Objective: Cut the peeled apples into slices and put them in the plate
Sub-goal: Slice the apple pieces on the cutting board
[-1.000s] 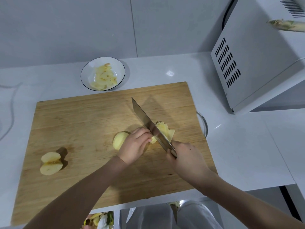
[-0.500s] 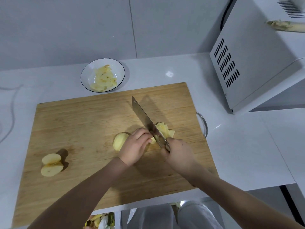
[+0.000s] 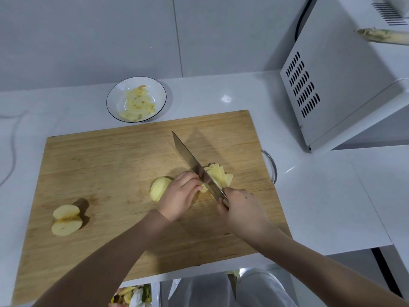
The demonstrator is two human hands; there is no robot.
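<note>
A peeled apple piece [image 3: 159,188] lies in the middle of the wooden cutting board [image 3: 115,165]. My left hand [image 3: 180,197] grips it with curled fingers. My right hand [image 3: 241,210] holds the handle of a cleaver [image 3: 194,166], whose blade stands in the apple right beside my left fingers. Several thin cut slices [image 3: 218,176] fan out to the right of the blade. Another peeled apple part [image 3: 66,220] sits at the board's left. A white plate [image 3: 160,90] holding several slices stands behind the board.
A white microwave [image 3: 345,85] stands at the right on the white counter [image 3: 321,196]. A metal ring handle [image 3: 271,166] sticks out of the board's right edge. A thin cable [image 3: 13,151] runs along the far left. Peel scraps [image 3: 130,295] show below the counter edge.
The cleaver and my right hand have shifted slightly back and forth along the cut. My left hand stays on the apple piece.
</note>
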